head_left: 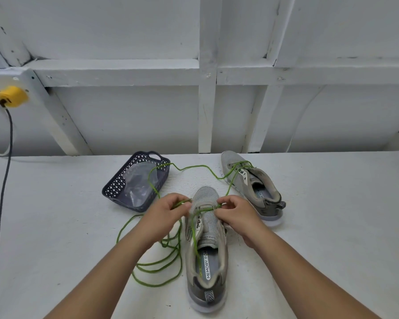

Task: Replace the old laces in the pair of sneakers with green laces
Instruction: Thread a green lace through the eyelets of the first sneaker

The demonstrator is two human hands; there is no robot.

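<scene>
Both pinching green lace (171,256) — left hand (166,210) and right hand (234,211) either side of near shoe (206,249) toe eyelets. Only bottom rows threaded; far shoe (251,185) likewise barely started. Basket (136,180) just left, slack coiled left — open table right.

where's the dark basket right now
In the head view the dark basket sits on the white table, left of centre, just beyond the left hand and left of the near sneaker.
</scene>
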